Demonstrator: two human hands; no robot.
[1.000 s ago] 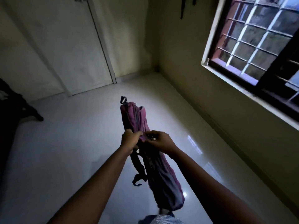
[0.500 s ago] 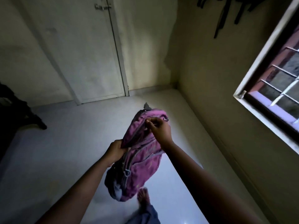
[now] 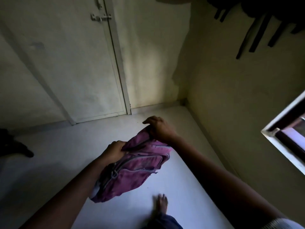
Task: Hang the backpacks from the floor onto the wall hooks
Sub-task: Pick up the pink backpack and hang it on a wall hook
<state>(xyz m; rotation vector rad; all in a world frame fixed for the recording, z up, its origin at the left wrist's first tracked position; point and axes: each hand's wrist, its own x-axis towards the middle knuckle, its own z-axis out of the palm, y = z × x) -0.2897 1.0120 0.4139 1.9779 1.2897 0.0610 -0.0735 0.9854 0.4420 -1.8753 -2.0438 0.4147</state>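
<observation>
**Grip on the pink backpack [image 3: 132, 169] shared by both hands**

Nearest the camera, a bare foot [image 3: 160, 204] is seen on the pale floor [image 3: 66, 154]. Above it the pink backpack is held clear of the floor, its long axis slanted from the low, near-left end up to the far-right top. The fabric is limp and creased, grey zips are run across the front, and it is judged to be lightly filled. The left hand [image 3: 115, 150] is clenched on the upper edge at mid-length. The right hand [image 3: 159, 128], farther out, is closed round the bunched top end, where a carry loop is presumed, though none can be made out. Beyond, a closed door [image 3: 82, 71] with a bolt latch [image 3: 100, 18] is set in the far wall. Dark straps [image 3: 257, 35] are hung high on the right wall, above and to the right of the right hand, which is the nearer one to them. The hooks themselves cannot be seen. A lift up and rightward, top end first, is called for.
</observation>
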